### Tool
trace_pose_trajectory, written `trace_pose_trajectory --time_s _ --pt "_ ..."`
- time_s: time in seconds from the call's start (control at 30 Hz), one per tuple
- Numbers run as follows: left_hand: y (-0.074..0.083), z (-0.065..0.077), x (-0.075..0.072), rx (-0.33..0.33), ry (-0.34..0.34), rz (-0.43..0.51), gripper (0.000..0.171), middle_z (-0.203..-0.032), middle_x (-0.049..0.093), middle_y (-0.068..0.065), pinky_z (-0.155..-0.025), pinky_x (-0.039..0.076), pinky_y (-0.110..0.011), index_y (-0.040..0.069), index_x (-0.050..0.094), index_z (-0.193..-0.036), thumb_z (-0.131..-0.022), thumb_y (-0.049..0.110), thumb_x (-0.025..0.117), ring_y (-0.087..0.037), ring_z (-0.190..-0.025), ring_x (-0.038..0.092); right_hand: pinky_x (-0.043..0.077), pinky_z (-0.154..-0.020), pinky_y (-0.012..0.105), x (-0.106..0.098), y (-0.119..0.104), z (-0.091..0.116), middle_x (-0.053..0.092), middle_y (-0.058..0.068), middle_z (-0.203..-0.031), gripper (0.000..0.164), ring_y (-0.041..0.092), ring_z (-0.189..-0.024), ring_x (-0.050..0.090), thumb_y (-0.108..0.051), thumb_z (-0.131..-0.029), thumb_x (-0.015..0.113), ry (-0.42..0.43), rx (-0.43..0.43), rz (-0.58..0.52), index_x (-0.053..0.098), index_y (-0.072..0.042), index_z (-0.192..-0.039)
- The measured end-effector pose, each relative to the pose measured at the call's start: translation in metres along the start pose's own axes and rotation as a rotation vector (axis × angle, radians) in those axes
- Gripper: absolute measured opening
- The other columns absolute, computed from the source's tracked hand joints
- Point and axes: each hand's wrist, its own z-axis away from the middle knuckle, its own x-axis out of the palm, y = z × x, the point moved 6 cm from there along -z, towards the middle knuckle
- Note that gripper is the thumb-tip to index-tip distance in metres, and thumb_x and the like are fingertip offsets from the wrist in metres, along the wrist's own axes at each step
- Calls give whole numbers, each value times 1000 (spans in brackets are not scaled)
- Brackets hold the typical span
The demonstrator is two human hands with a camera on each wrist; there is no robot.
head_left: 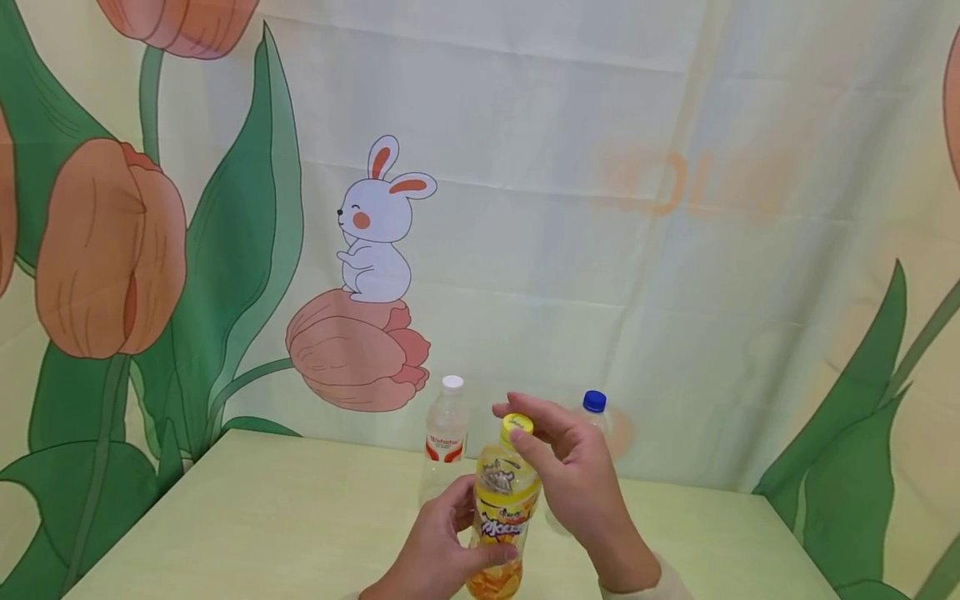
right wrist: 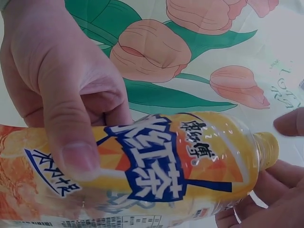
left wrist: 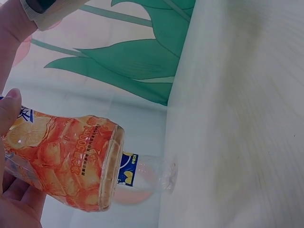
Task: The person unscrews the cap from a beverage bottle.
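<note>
An iced tea bottle with a yellow-orange label leans slightly in front of me. My left hand grips it round the lower body, thumb across the front; the left wrist view shows the bottle's base held above the tabletop. My right hand is at the yellow cap, fingers extended behind it. From the right wrist, its thumb shows a small gap to the cap, with the fingers on the cap's other side.
Behind the iced tea bottle stands a clear bottle with a white cap and red-white label. Another clear bottle with a blue cap is partly hidden by my right hand. The pale table meets a printed curtain at its back edge.
</note>
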Motion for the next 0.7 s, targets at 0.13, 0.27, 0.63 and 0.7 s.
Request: trace_pose_trajectory --time_s 0.13,0.27,0.63,0.7 --pt "0 0 -1 1 5 0 65 -118 63 7 -95 50 -31 26 48 -128 -72 39 80 -14 -106 61 52 -88 36 -4 -1 0 63 -5 -113 46 16 -100 60 -34 -79 76 103 33 74 57 -18 -118" --pt "0 0 -1 7 9 -9 65 -117 64 7 -95 50 -30 26 48 -128 -72 39 80 -13 -105 62 54 -77 32 -11 -1 2 61 -2 -95 57 17 -86 59 -47 -61 85 238 93 182 58 -17 -101" --pt "-2 0 0 13 5 -13 65 -117 64 7 -94 50 -29 25 48 -128 -73 38 79 -13 -105 62 52 -76 34 -15 3 -1 68 -5 -83 38 16 -78 64 -48 -61 84 205 122 215 69 -23 -86" --pt "-3 -1 0 19 2 -8 65 -118 63 6 -93 51 -29 25 47 -128 -73 37 79 -14 -105 62 52 -77 35 -15 4 -2 69 -6 -86 33 15 -79 64 -43 -64 84 181 110 185 71 -24 -88"
